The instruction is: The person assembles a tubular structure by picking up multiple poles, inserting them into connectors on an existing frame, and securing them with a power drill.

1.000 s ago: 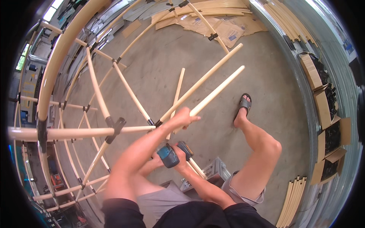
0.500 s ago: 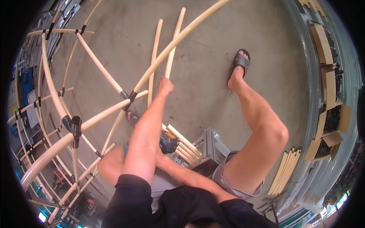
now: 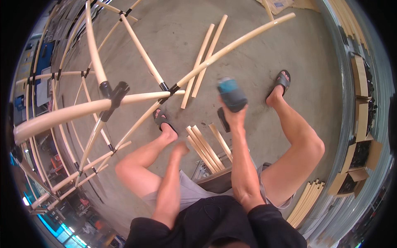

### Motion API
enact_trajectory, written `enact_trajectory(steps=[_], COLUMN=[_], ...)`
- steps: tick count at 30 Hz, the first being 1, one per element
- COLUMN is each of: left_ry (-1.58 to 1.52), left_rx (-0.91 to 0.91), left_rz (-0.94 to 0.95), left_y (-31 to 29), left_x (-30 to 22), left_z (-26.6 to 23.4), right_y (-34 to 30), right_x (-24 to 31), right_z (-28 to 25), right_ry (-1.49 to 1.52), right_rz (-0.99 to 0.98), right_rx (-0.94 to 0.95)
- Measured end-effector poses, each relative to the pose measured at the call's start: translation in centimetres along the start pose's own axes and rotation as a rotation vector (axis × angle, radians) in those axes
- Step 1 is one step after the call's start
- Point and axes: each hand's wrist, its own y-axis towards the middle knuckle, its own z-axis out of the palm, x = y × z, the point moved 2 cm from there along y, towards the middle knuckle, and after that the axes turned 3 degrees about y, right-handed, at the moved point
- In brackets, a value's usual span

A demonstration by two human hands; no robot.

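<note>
My right hand (image 3: 236, 118) is closed around the handle of a teal and black cordless drill (image 3: 233, 94), raised over the floor between my feet. My left hand (image 3: 180, 149) hovers by the left ends of several short cream tubes (image 3: 203, 148) stacked between my knees; motion smears its fingers. To the left stands a frame of cream tubes (image 3: 140, 97) joined by black connectors (image 3: 168, 93). One long tube (image 3: 235, 43) of this frame slants up to the right. Beyond it, two loose cream tubes (image 3: 213, 53) lie almost side by side on the floor.
Opened cardboard boxes (image 3: 359, 157) of black parts line the right side, beside long metallic bars (image 3: 341, 103). A bundle of cream tubes (image 3: 307, 202) lies right of my right knee. A flattened piece of cardboard (image 3: 306, 5) is at the far edge.
My left hand has let go of a long tube, which now lies on the floor, and drawn back toward my lap. My right hand has lifted the drill up and to the right.
</note>
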Motion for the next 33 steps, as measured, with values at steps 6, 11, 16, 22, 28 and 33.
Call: enact_trajectory(steps=[6, 11, 16, 22, 28, 33], left_ry=[-1.372, -1.02, -1.67, -1.492, -1.655, -1.836], left_rx=[0.176, 0.145, -0.321, -0.231, -0.476, -0.52], left_rz=[-0.019, 0.061, 0.252, 0.254, 0.144, 0.283], left_y=[3.5, 3.2, 1.0, -3.6, -3.4, -8.6], left_x=[1.6, 2.4, 2.6, -3.8, 1.3, 4.8], left_z=[13.2, 5.9, -1.5, 1.4, -1.1, -2.8], right_y=[0.1, -0.8, -2.6, -1.1, -1.2, -0.8], right_x=[3.1, 2.3, 2.7, -0.9, -1.1, -1.3], right_z=[-3.4, -3.5, -3.7, -4.5, -5.3, -7.2], right_ry=[-0.078, -0.04, 0.071, 0.137, 0.115, 0.093], right_rz=[-0.141, -0.232, 0.027, -0.126, -0.131, -0.162], right_rx=[0.002, -0.044, -0.05, -0.155, -0.193, -0.237])
